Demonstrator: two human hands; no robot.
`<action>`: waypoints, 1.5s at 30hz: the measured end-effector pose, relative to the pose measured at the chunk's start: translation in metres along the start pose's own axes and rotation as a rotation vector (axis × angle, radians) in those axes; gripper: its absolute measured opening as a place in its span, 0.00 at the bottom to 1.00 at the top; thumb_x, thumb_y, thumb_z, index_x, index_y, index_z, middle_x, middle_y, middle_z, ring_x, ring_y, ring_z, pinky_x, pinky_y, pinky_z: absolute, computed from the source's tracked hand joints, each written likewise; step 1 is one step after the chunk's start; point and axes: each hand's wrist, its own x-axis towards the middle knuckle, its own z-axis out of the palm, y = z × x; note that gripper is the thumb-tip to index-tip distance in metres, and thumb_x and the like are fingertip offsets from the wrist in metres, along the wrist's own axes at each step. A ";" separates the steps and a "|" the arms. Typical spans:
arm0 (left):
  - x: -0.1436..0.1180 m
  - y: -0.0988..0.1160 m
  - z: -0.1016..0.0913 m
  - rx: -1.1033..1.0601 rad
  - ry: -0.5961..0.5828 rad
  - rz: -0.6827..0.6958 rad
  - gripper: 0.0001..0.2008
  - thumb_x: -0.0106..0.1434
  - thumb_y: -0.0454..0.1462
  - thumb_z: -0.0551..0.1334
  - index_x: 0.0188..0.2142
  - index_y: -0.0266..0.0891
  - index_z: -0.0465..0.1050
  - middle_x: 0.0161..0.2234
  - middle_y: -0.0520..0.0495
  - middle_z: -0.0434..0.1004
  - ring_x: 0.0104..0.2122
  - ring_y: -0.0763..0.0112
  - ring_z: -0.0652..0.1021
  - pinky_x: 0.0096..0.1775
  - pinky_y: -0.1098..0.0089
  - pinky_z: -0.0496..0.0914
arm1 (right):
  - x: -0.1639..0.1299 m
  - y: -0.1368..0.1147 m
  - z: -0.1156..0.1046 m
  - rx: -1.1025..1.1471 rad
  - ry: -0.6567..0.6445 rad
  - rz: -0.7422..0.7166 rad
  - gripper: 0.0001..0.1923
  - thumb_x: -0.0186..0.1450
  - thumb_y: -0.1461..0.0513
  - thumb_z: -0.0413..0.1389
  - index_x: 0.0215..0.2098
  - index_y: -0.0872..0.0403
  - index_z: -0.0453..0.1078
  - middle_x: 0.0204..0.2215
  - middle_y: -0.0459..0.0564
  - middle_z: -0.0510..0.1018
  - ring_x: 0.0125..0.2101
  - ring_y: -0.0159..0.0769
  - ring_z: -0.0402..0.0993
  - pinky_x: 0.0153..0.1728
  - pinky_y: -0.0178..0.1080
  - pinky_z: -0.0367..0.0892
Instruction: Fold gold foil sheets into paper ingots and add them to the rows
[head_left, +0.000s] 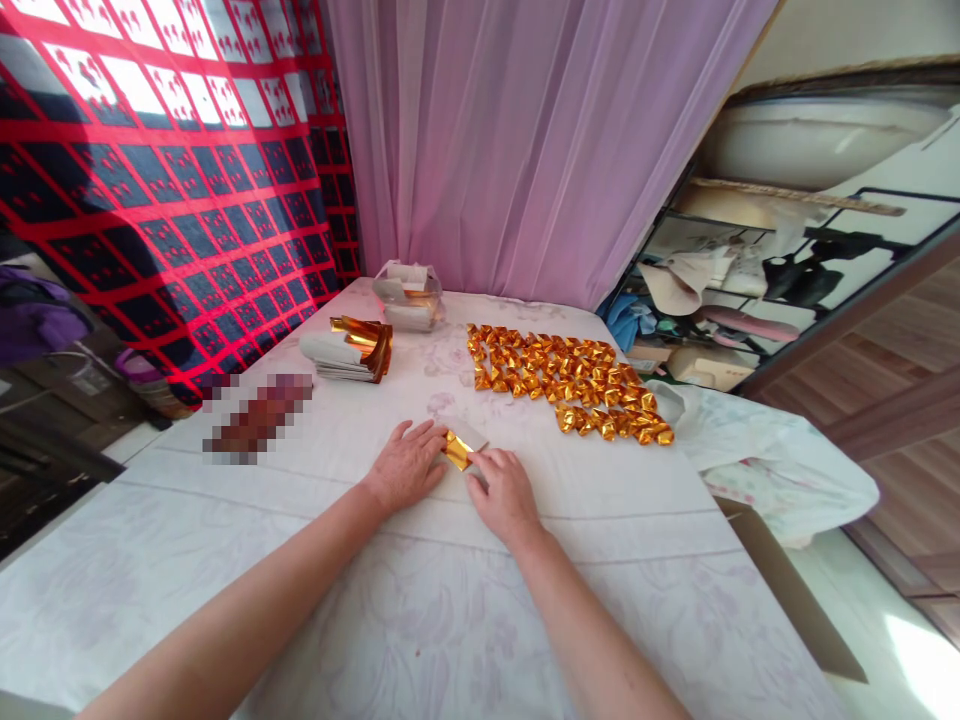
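Note:
A small sheet of gold foil paper [459,447], gold on one side and white on the other, lies partly folded on the white floral tablecloth [420,600]. My left hand [407,463] rests flat with its fingertips pressing the paper's left side. My right hand [504,490] presses the paper's right edge with thumb and fingers. Beyond them lie several rows of folded gold paper ingots [566,380]. A stack of unfolded gold and white sheets [349,349] sits at the far left.
A clear plastic container [409,295] stands at the table's far edge before a pink curtain [517,140]. A blurred brown object [259,415] lies at the left. Bunched white cloth [772,460] hangs off the right side by cluttered shelves [750,290].

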 end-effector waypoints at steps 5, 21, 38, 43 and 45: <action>0.004 -0.004 0.004 -0.022 -0.017 0.005 0.15 0.65 0.37 0.57 0.52 0.41 0.72 0.57 0.42 0.73 0.60 0.54 0.69 0.62 0.47 0.55 | 0.010 0.007 -0.011 -0.046 -0.123 -0.034 0.11 0.62 0.62 0.60 0.43 0.52 0.75 0.37 0.52 0.75 0.40 0.43 0.70 0.44 0.43 0.68; 0.010 -0.007 0.004 -0.108 0.030 -0.045 0.11 0.65 0.44 0.63 0.45 0.45 0.76 0.52 0.45 0.78 0.56 0.52 0.73 0.61 0.45 0.54 | 0.019 0.012 -0.014 -0.068 -0.187 -0.109 0.08 0.63 0.59 0.62 0.40 0.51 0.74 0.35 0.50 0.75 0.37 0.41 0.70 0.39 0.43 0.65; 0.008 -0.006 0.007 -0.158 0.123 -0.045 0.09 0.69 0.43 0.60 0.43 0.46 0.77 0.49 0.50 0.80 0.55 0.57 0.74 0.62 0.48 0.52 | 0.020 0.015 -0.015 0.003 -0.044 -0.243 0.10 0.71 0.63 0.52 0.36 0.52 0.76 0.33 0.48 0.76 0.33 0.35 0.70 0.36 0.39 0.64; 0.008 -0.005 0.007 -0.200 0.092 -0.082 0.07 0.66 0.38 0.63 0.43 0.48 0.77 0.50 0.52 0.80 0.54 0.58 0.74 0.61 0.49 0.52 | 0.019 0.014 -0.015 0.006 -0.053 -0.241 0.09 0.70 0.62 0.53 0.35 0.52 0.75 0.32 0.48 0.76 0.33 0.35 0.70 0.37 0.39 0.63; 0.008 -0.006 0.007 -0.209 0.086 -0.089 0.07 0.65 0.38 0.63 0.43 0.48 0.77 0.50 0.51 0.79 0.54 0.57 0.74 0.61 0.48 0.52 | 0.018 0.015 -0.013 0.014 -0.052 -0.210 0.08 0.70 0.61 0.54 0.34 0.53 0.74 0.32 0.48 0.76 0.34 0.35 0.70 0.38 0.39 0.63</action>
